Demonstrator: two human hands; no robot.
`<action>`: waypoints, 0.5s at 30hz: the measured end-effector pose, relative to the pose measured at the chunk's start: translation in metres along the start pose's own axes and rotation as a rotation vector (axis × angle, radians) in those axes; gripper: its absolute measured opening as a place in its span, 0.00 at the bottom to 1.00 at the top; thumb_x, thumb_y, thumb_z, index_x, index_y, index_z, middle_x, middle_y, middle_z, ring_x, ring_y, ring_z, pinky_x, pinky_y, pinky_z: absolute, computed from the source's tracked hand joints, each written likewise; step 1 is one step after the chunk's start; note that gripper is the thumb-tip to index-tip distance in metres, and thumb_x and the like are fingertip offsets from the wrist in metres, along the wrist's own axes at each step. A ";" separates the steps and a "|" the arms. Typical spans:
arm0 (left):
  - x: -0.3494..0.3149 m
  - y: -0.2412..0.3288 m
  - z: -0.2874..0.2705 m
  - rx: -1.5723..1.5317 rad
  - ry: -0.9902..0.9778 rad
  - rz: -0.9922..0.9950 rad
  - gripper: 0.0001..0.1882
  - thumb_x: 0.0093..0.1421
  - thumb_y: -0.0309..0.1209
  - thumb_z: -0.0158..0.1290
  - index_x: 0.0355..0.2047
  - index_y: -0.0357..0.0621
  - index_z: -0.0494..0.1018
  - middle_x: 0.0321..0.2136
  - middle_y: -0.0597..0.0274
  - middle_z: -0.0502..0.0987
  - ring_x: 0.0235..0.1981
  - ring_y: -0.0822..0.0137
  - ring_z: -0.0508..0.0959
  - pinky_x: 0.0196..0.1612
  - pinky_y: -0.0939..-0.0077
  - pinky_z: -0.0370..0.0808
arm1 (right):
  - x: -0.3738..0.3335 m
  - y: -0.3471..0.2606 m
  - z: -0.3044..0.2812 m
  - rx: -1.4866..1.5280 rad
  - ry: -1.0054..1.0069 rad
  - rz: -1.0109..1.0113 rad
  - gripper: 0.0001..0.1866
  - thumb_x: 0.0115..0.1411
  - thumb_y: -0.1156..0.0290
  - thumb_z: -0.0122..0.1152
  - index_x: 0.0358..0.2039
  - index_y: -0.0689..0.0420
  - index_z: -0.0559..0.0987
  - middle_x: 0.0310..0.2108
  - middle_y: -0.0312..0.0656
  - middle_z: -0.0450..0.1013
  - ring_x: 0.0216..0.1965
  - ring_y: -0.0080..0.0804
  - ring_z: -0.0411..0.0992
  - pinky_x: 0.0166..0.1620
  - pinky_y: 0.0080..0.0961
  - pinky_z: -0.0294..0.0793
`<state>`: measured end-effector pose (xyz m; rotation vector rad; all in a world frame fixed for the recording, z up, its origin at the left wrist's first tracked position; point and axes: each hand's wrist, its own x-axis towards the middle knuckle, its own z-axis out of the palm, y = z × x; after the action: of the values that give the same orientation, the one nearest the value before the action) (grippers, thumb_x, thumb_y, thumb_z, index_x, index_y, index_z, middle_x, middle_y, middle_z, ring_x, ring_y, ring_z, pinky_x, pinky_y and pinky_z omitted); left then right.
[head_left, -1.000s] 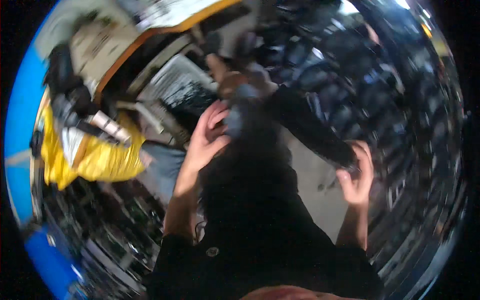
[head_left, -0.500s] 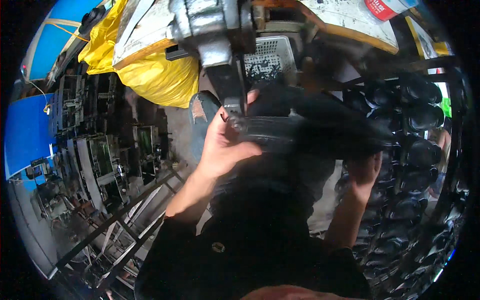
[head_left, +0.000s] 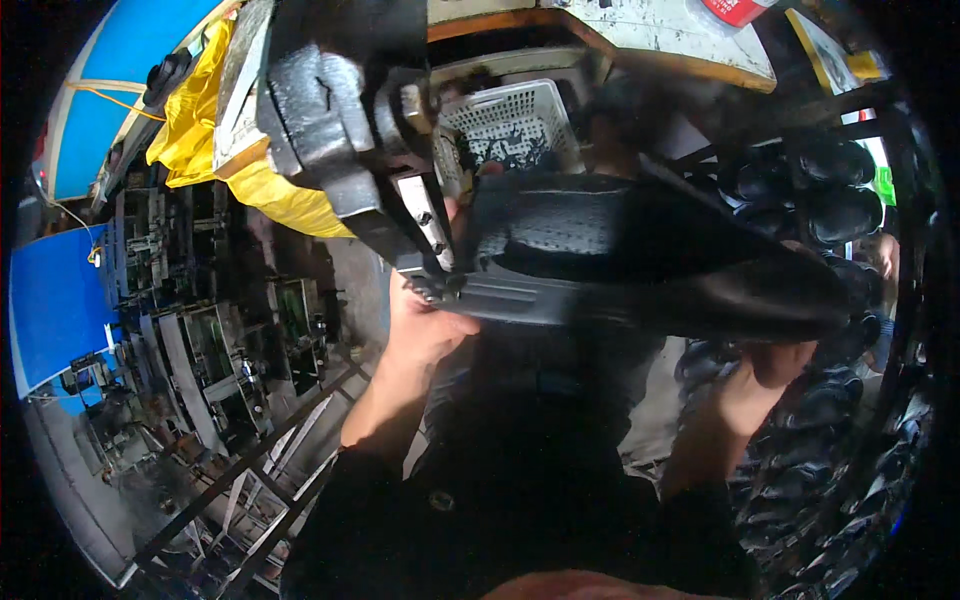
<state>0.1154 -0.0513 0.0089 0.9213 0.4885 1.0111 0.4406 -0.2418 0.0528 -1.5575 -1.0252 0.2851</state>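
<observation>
The person holds a black shoe (head_left: 640, 260) with both hands, its long axis running left to right across the view, sole toward the camera. The left hand (head_left: 425, 325) grips the heel end, fingers curled on it, right where the grey machine head (head_left: 345, 150) meets the sole edge. The right hand (head_left: 775, 365) clasps the toe end from below. A white basket (head_left: 505, 125) sits behind; racks of dark shoes (head_left: 815, 190) crowd the right.
</observation>
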 end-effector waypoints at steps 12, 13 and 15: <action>-0.008 0.015 -0.051 -0.352 0.058 0.009 0.50 0.46 0.28 0.71 0.67 0.43 0.56 0.62 0.56 0.66 0.59 0.55 0.72 0.63 0.56 0.68 | 0.030 -0.063 0.081 0.278 -0.249 0.102 0.43 0.44 0.59 0.76 0.57 0.67 0.68 0.54 0.51 0.71 0.53 0.42 0.72 0.57 0.39 0.70; -0.011 0.019 -0.064 -0.328 0.057 -0.010 0.50 0.46 0.28 0.71 0.67 0.42 0.56 0.61 0.57 0.67 0.57 0.55 0.73 0.62 0.57 0.69 | 0.024 -0.055 0.089 0.266 -0.277 0.113 0.42 0.46 0.60 0.76 0.57 0.66 0.68 0.54 0.51 0.71 0.54 0.41 0.71 0.58 0.39 0.70; -0.016 0.029 -0.079 -0.265 0.135 -0.009 0.50 0.45 0.27 0.71 0.66 0.41 0.57 0.57 0.58 0.70 0.53 0.58 0.76 0.57 0.60 0.73 | 0.018 -0.047 0.104 0.296 -0.313 0.155 0.40 0.48 0.64 0.76 0.58 0.65 0.67 0.55 0.50 0.70 0.56 0.40 0.70 0.60 0.38 0.68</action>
<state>0.0358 -0.0261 -0.0109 0.6173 0.4578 1.1042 0.3591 -0.1617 0.0721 -1.3480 -1.0470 0.7727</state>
